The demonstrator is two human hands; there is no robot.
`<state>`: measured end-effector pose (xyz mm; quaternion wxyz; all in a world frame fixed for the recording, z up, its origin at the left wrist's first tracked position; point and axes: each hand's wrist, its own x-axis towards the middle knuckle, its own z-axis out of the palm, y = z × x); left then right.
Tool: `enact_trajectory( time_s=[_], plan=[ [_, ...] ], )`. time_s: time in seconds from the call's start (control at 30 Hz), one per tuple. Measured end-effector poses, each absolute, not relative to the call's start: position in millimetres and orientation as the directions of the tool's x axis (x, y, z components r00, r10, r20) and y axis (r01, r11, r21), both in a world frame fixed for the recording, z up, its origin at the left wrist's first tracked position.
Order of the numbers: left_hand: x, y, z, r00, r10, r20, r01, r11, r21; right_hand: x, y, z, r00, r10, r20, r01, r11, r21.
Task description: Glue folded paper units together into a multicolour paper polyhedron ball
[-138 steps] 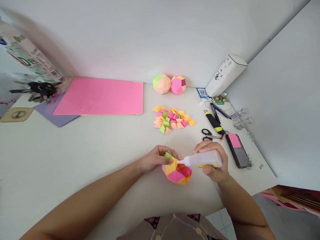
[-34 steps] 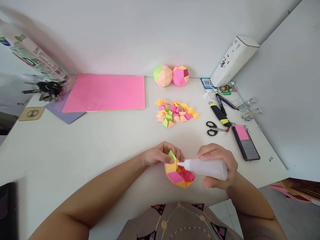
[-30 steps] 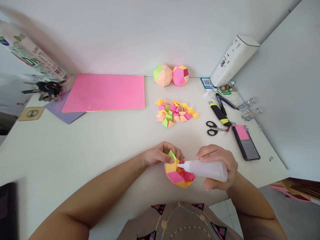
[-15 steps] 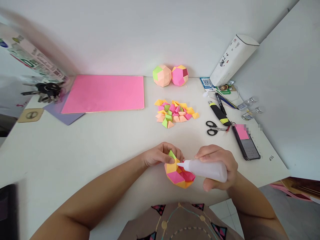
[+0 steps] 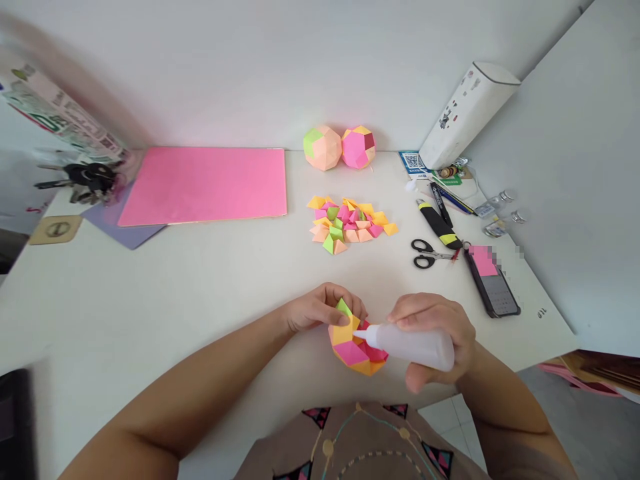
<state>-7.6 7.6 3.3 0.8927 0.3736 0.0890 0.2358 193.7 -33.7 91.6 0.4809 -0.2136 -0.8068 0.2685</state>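
Observation:
My left hand (image 5: 327, 308) is closed on a partly built folded-paper ball (image 5: 352, 350) in pink, orange and green, its open hollow facing right. A white squeeze glue bottle (image 5: 417, 345) lies sideways in my right hand (image 5: 445, 333), the fingers wrapped round it. The bottle's narrow nozzle points left and is at an orange facet near the hollow's edge; whether it touches the paper I cannot tell. Beyond my hands lies a loose heap of small folded paper pieces (image 5: 350, 225) in orange, pink, green and peach.
Two finished paper balls, one peach and green (image 5: 323, 148), one mostly pink (image 5: 358, 148), stand by the wall. Pink paper sheets (image 5: 205, 185) lie left. To the right are scissors (image 5: 424, 255), a utility knife (image 5: 440, 225), a phone (image 5: 493, 283) and a white tube-like container (image 5: 465, 117).
The glue bottle's nozzle has shifted slightly down and left along the orange facet. My left hand still holds the paper ball in nearly the same place. The view has tilted slightly.

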Motion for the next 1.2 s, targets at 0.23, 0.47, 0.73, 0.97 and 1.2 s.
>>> enact_trajectory(
  time_s=[0.23, 0.47, 0.73, 0.97, 1.2],
  plan=[
    [-7.9, 7.2, 2.2, 0.876, 0.482, 0.027, -0.354, 0.604, 0.714, 192.4, -34.6, 91.1, -0.444, 0.603, 0.663, 0.089, 0.765, -0.637],
    [-7.3, 7.4, 2.5, 0.879, 0.477, 0.014, -0.349, 0.622, 0.701, 194.7, -32.5, 91.9, -0.446, 0.619, 0.646, 0.113, 0.755, -0.646],
    [-8.6, 7.9, 0.8, 0.883, 0.469, 0.017, -0.337, 0.608, 0.719, 194.3, -30.6, 93.1, -0.415, 0.643, 0.644, 0.126, 0.742, -0.659],
    [-8.5, 7.8, 2.5, 0.882, 0.470, 0.040, -0.359, 0.613, 0.704, 195.3, -29.7, 91.4, -0.375, 0.718, 0.587, 0.096, 0.660, -0.746],
    [-7.6, 7.8, 5.9, 0.878, 0.479, -0.005, -0.336, 0.623, 0.707, 194.6, -30.8, 91.3, -0.411, 0.760, 0.503, -0.004, 0.551, -0.835]
  ],
)
